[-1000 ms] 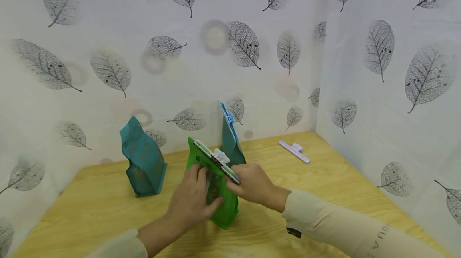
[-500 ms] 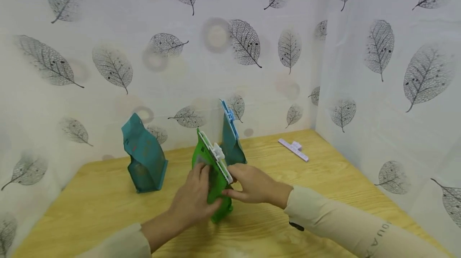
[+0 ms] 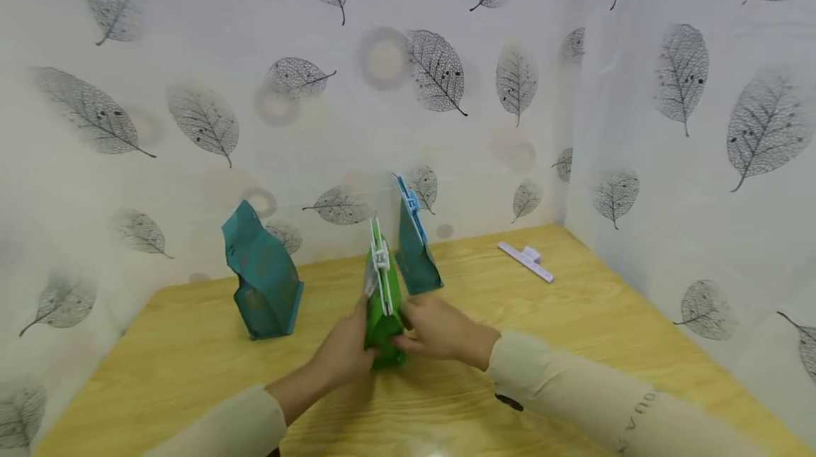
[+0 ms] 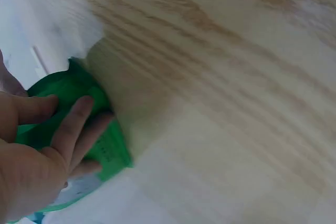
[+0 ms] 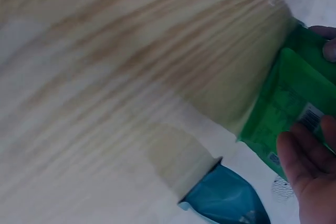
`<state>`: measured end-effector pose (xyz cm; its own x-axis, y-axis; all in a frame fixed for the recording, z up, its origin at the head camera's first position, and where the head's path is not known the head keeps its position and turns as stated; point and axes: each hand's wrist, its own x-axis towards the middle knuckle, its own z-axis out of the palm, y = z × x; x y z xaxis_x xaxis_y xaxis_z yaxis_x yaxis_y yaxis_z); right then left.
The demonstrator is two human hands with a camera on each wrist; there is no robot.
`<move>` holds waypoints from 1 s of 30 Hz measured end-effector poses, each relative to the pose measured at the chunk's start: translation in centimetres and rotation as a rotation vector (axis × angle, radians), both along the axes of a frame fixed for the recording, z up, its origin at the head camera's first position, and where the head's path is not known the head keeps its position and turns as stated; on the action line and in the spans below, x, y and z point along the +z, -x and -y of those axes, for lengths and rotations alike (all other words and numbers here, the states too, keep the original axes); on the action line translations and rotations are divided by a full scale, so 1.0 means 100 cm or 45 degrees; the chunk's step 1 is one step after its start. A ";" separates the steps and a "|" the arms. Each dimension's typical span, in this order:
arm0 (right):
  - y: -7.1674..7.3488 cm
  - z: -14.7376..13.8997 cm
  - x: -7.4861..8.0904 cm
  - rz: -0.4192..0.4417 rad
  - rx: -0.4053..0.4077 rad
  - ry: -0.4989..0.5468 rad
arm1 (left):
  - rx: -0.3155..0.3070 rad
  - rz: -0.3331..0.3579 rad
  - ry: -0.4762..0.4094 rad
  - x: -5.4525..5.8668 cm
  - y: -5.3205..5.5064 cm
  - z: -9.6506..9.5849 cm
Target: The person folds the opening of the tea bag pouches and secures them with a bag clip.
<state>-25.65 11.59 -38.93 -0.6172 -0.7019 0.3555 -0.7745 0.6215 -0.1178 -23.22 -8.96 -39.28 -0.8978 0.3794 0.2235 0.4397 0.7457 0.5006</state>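
Behind green bag [image 3: 384, 329], blue-clipped teal bag [image 3: 417, 266]

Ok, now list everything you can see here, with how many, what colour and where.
Green bag: one, green, between the hands
White clip: one, white, along the green bag's top
Unclipped teal bag: one, teal, on the table's left
Clipped teal bag: one, teal, behind the green bag, slightly right
Blue clip: one, blue, along that bag's top
Lilac clip: one, pale purple, lying at the table's back right
Table: one, yellowish wood grain, beneath everything
Wall covering: white with dark leaves, behind and at the sides
Sleeves: two, cream, on the forearms
Left hand: one, bare, touching the green bag's left side
Right hand: one, bare, touching its right side
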 end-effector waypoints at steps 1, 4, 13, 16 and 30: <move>0.003 0.001 -0.003 0.027 -0.007 0.009 | 0.007 0.011 -0.001 -0.002 0.003 0.001; 0.010 0.001 -0.013 0.150 -0.015 0.081 | 0.002 0.053 -0.012 -0.007 0.012 0.005; 0.015 -0.004 -0.026 0.448 -0.036 0.307 | -0.160 -0.022 -0.049 -0.026 0.030 0.019; 0.015 -0.001 -0.027 0.292 -0.032 0.233 | -0.182 -0.072 -0.044 -0.026 0.035 0.024; 0.018 0.011 -0.035 -0.253 -0.299 -0.102 | -0.199 -0.507 0.097 -0.047 0.048 0.019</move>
